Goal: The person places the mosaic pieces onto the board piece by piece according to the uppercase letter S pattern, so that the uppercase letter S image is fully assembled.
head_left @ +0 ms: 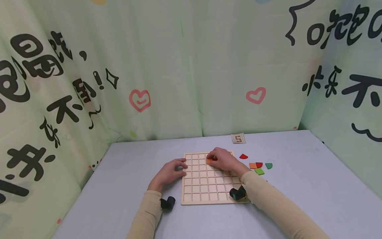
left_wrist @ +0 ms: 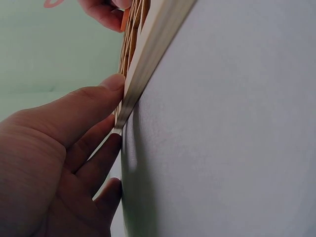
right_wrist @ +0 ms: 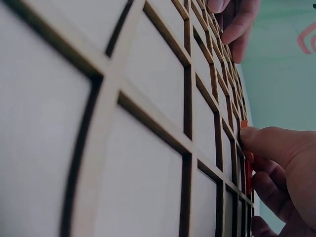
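A square wooden grid board (head_left: 195, 198) lies flat on the table. At its left edge rests my left hand (head_left: 170, 171), fingers and thumb fairly straight; the left wrist view shows the thumb (left_wrist: 114, 82) at the board's side. Over the upper middle cells my right hand (head_left: 224, 159) pinches a small orange tile (head_left: 208, 161). In the right wrist view, orange (right_wrist: 244, 124) shows at the thumb tip, and a red tile (right_wrist: 248, 177) sits just below it at the grid. Part of the board is hidden under the right hand and forearm.
Right of the board lie loose tiles: a red one (head_left: 243, 156), an orange one (head_left: 252, 165), another red one (head_left: 259, 164), a light green one (head_left: 259, 171) and a dark green one (head_left: 269, 165). A small patterned card (head_left: 238, 138) lies near the table's back edge. Printed curtains surround the table.
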Demonstrator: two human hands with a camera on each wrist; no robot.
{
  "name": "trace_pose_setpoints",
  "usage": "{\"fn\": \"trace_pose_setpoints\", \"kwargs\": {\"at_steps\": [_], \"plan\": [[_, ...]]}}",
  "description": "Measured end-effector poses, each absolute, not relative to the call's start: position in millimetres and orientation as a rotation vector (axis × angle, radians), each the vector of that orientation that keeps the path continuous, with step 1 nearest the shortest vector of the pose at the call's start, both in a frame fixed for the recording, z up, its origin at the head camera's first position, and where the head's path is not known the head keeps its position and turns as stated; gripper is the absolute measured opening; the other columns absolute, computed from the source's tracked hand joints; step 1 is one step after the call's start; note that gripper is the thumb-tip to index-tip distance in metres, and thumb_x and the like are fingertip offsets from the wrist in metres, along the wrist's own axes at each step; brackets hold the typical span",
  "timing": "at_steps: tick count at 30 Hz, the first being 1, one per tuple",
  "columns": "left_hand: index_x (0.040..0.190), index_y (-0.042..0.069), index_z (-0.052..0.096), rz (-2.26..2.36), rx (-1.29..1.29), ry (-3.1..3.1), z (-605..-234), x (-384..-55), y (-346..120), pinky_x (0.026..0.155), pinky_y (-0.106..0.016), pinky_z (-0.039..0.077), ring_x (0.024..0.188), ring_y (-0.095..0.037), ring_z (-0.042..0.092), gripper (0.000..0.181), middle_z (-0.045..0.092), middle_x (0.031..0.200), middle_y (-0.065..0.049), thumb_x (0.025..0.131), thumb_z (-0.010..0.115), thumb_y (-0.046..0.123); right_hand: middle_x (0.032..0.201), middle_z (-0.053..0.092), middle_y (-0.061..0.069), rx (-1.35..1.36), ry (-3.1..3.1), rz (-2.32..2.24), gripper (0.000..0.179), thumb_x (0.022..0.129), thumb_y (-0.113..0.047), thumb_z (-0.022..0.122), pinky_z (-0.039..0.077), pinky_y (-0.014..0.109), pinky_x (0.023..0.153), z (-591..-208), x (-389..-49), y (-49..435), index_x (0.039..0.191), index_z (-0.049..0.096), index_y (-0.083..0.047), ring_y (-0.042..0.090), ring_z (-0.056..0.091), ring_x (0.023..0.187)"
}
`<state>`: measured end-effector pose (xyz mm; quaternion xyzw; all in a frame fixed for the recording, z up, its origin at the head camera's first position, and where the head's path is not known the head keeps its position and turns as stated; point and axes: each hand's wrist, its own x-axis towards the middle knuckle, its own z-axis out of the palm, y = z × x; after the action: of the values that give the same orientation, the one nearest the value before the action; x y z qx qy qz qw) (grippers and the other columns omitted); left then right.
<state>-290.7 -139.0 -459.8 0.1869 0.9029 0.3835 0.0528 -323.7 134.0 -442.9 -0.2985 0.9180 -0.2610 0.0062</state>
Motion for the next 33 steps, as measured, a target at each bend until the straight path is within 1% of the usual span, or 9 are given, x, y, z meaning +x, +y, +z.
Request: {"fn": "trace_pose_setpoints", "kwargs": {"at_steps": [11, 19, 33], "plan": [[0.104, 0.009, 0.07, 1.172, 0.554, 2.744, -462.0, -291.7, -138.9, 0.114, -0.049, 0.029, 0.139, -0.031, 0.038, 0.017, 0.052, 0.144, -0.008, 0.087, 0.073, 0.01, 0.097, 0.061, 0.003, -0.883, 2.912, -0.791, 0.022, 0.09, -0.017, 0.07, 0.047, 0.036, 0.075, -447.2, -325.9, 132.5, 0.11, 0.071, -0.006, 0.017, 0.054, 0.084], [0.104, 0.009, 0.07, 1.181, 0.565, 2.748, -462.0, -291.8, -139.0, 0.114, -0.049, 0.03, 0.139, -0.032, 0.038, 0.018, 0.052, 0.143, -0.008, 0.087, 0.073, 0.01, 0.098, 0.061, 0.003, -0.853, 2.921, -0.783, 0.021, 0.09, -0.017, 0.069, 0.048, 0.038, 0.077, -446.1, -325.5, 132.5, 0.108, 0.071, -0.007, 0.017, 0.055, 0.085], [0.104, 0.009, 0.07, 1.19, 0.57, 2.743, -461.2, -291.4, -139.3, 0.114, -0.049, 0.029, 0.139, -0.032, 0.038, 0.018, 0.052, 0.143, -0.009, 0.087, 0.073, 0.01, 0.096, 0.061, 0.002, -0.851, 2.926, -0.789, 0.018, 0.091, -0.018, 0.069, 0.048, 0.036, 0.076, -447.5, -327.1, 131.7, 0.106, 0.072, -0.008, 0.017, 0.055, 0.083]]}}
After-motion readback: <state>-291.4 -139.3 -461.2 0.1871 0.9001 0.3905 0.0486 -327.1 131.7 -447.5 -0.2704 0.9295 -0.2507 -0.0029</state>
